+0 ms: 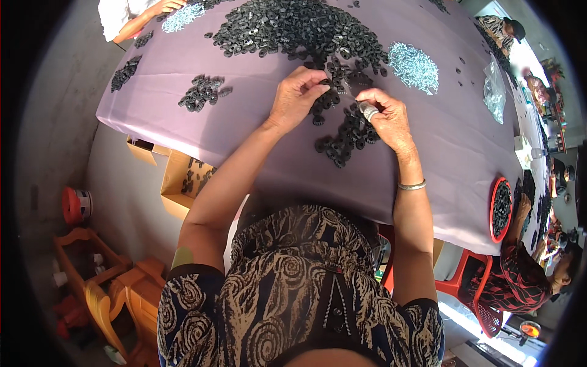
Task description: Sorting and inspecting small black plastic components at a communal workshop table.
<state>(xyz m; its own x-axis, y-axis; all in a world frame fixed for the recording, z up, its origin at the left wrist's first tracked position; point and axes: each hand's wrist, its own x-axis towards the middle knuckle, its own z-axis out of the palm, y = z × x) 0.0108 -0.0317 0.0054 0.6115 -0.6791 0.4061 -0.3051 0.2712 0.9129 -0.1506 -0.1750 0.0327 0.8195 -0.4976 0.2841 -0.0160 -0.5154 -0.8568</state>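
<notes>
My left hand is closed, thumb and forefinger pinching a small black plastic part. Facing it across a short gap, my right hand has its fingers drawn together in a pinch. Whatever is between those fingertips is too small to make out. A pale wrap covers one right finger. Loose black parts lie under and between both hands, with a cluster just below the right one. Beyond them spreads a large heap of black parts. Right of that is a pile of tiny silvery-blue coil-like pieces.
The purple cloth-covered table curves around me. A smaller black pile lies left. A clear plastic bag and a red basin of black parts stand right. Cardboard boxes sit below. Other people work at the far left and right.
</notes>
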